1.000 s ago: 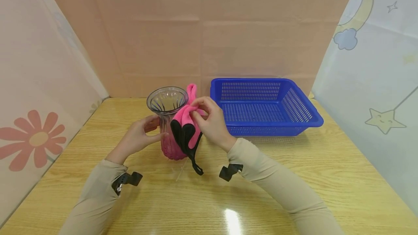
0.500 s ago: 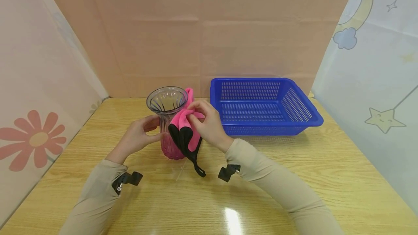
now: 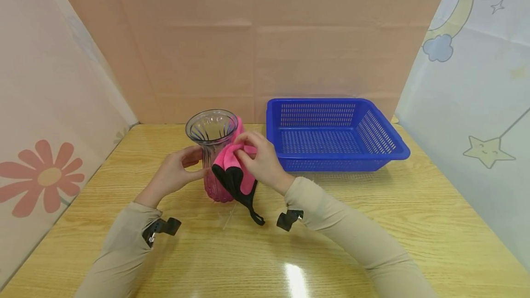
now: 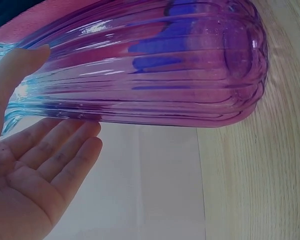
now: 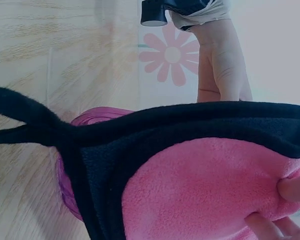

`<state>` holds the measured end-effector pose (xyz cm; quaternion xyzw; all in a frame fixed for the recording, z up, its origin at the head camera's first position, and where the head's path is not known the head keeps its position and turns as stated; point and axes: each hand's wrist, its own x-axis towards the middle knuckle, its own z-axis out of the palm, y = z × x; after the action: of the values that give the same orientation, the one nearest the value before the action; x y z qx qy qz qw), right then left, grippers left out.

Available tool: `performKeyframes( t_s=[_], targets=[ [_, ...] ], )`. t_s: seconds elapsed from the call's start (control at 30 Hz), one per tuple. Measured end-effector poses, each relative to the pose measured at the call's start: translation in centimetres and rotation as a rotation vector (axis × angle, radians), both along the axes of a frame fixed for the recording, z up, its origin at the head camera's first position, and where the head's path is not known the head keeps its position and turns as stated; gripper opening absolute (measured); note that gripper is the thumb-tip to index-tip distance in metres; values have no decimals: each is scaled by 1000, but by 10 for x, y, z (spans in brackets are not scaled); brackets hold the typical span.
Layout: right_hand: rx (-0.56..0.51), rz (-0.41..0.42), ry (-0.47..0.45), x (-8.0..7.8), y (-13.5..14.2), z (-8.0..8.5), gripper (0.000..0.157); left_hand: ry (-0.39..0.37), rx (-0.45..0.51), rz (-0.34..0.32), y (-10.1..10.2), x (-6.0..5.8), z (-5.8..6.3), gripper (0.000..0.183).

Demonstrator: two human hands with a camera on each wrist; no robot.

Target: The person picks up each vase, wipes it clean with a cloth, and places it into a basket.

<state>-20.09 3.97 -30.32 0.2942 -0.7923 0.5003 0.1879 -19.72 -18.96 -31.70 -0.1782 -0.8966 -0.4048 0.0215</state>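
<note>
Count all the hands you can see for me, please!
2. The left hand holds the ribbed glass vase around its side, and the right hand pinches the pink-and-black cloth beside the vase. No other hands show.

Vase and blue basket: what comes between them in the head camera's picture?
In the head view, the pink-and-black cloth and the right hand pinching it come between the vase and the blue basket.
</note>
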Motion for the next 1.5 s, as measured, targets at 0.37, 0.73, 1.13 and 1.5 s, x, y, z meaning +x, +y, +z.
performKeyframes(
  t_s=[0.37, 0.73, 1.13, 1.5],
  targets=[
    [116, -32, 13, 2, 1, -6, 7, -2, 6, -4, 0, 0, -1, 59],
    [153, -20, -21, 2, 3, -15, 7, -26, -8, 14, -1, -1, -4, 64],
    [207, -42, -55, 1, 6, -22, 7, -54, -11, 29, -1, -2, -5, 69],
    [243, -74, -37, 3, 8, -27, 9, -63, -7, 37, 0, -1, -5, 72]
  ],
)
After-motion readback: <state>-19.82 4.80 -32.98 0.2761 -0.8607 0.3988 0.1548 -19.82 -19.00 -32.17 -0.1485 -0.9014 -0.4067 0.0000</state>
